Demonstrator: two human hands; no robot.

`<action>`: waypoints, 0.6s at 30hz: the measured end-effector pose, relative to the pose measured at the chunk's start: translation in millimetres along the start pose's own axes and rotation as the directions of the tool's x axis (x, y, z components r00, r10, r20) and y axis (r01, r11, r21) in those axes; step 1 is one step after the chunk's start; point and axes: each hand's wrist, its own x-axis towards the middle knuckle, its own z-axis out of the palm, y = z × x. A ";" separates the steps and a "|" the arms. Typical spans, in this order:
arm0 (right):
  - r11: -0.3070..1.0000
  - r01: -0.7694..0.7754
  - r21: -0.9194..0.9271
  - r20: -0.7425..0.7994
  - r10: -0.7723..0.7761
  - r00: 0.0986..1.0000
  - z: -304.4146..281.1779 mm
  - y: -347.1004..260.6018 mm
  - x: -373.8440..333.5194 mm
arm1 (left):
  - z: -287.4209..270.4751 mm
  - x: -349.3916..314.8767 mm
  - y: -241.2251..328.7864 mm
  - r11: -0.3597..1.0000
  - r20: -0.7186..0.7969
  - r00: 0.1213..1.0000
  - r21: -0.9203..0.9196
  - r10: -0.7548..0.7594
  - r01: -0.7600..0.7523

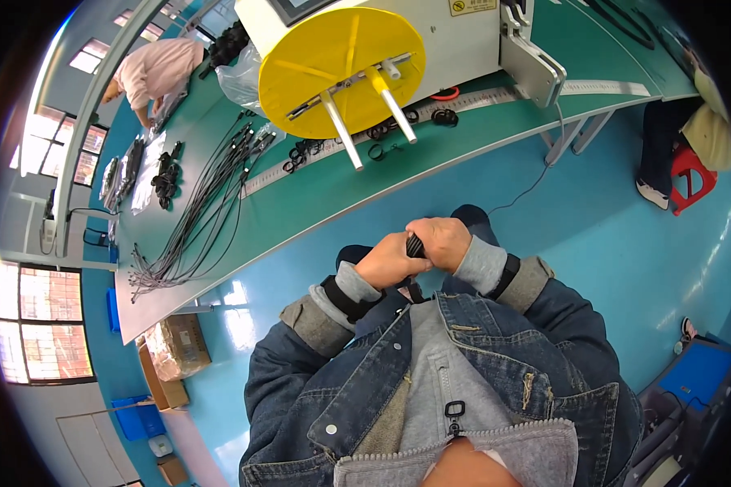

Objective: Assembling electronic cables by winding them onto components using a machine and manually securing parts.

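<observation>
Green tbl. (300, 203), dk. cables (211, 204) laid lengthwise; our L hand (388, 261) & R hand (444, 241), together, clamped on blk. bundle (415, 246), prob. to keep it compact.

"How does the left hand (388, 260) sit?"
"Curled, touching the right hand (443, 243), its thumb (418, 265) pointing across toward it"
"And the right hand?"
"Curled too, back of the hand up, a little farther forward than the left"
"And behind them?"
"Left forearm (314, 325) angling inward behind its hand, right forearm (531, 284) likewise behind its own, the two wider apart than the hands"
</observation>
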 end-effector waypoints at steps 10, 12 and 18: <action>0.992 0.089 -0.086 0.030 -0.087 0.996 6.9 4.3 20.6 | 2.6 -10.3 -20.9 0.994 -0.284 0.953 -0.002 0.106 -0.111; 0.998 0.062 -0.006 0.081 -0.062 0.995 7.9 1.1 20.0 | -0.3 -12.3 -16.2 0.988 -0.210 0.978 -0.144 0.020 -0.051; 0.973 -0.221 0.070 0.491 0.159 0.856 -0.9 1.0 39.7 | -10.9 -13.3 -30.5 0.934 0.020 0.997 -0.349 -0.079 0.081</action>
